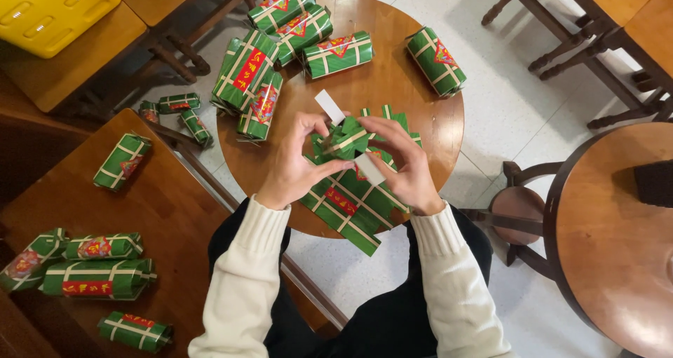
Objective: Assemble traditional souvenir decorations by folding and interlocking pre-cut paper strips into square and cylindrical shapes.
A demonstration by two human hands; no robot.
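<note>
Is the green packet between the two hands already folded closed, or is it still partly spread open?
Still partly open. The green packet has loose flaps sticking up at its end, pinched by the left hand and right hand.

Both hands cover much of the small folded green box [348, 139], so how its flaps meet cannot be told. The flat green sheets [350, 207] underneath are partly hidden by the wrists. The yellow tray [49, 11] and the dark object [655, 183] are cut off by the picture's edges.
</note>
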